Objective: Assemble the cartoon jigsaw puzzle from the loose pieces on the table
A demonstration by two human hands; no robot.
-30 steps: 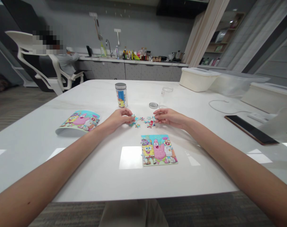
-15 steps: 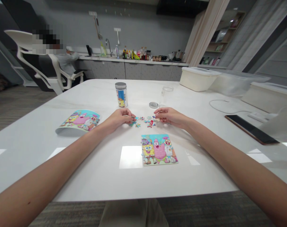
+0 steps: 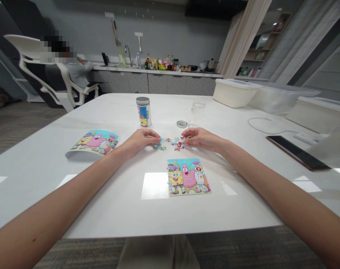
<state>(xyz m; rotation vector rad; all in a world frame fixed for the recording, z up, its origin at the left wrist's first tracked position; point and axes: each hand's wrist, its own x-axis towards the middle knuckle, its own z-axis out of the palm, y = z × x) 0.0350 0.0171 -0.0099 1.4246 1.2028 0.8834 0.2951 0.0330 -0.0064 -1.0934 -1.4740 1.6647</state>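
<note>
Loose jigsaw puzzle pieces, mostly teal with some red and yellow, lie in a small spread between my hands. My left hand is at the left side of the spread, thumb and fingers closed on a teal puzzle piece. At the right side, my right hand has its fingers curled together on a puzzle piece, mostly hidden by the fingertips. Nearer to me lies a mostly joined cartoon puzzle, showing a yellow square figure and a pink starfish. Left of my left hand, a curled picture sheet shows the same scene.
Behind the pieces stand a lidded jar, a silver lid and a clear jar. A dark tablet, a white cable and storage boxes are on the right. A person sits in a chair beyond the table.
Both hands stay almost in place over the puzzle pieces, with only slight finger movement. The joined puzzle and the jars have not moved.
</note>
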